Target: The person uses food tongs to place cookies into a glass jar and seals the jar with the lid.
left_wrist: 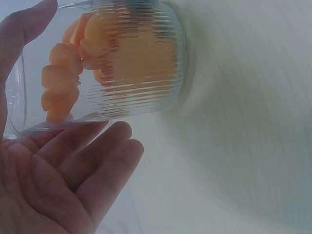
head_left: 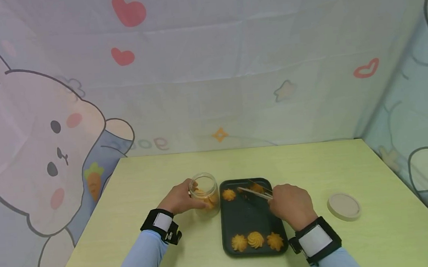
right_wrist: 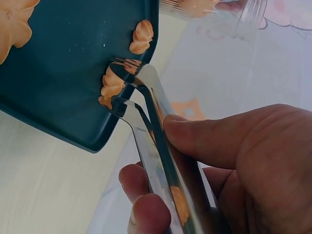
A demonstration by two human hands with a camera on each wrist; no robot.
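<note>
Squeezed too hard, the metal tongs [right_wrist: 183, 175] gripped in the right hand [head_left: 293, 205] could crumble that piped cookie [right_wrist: 112, 84], while the left hand [head_left: 179, 200] holds the glass jar [head_left: 209, 194].

Glass jar [head_left: 209, 191] upright, part-filled with cookies [left_wrist: 61, 80], left of dark tray [head_left: 245, 219]. Metal tongs [head_left: 254, 192] straddle ridged cookie [right_wrist: 112, 84], tray's far right corner.

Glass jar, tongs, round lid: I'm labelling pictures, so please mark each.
Glass jar [left_wrist: 139, 68], left wrist view, ribbed side wall.
Tongs [right_wrist: 186, 174], right wrist view, broad face of one arm.
Round lid [head_left: 344, 206], head view, middle of its top.
</note>
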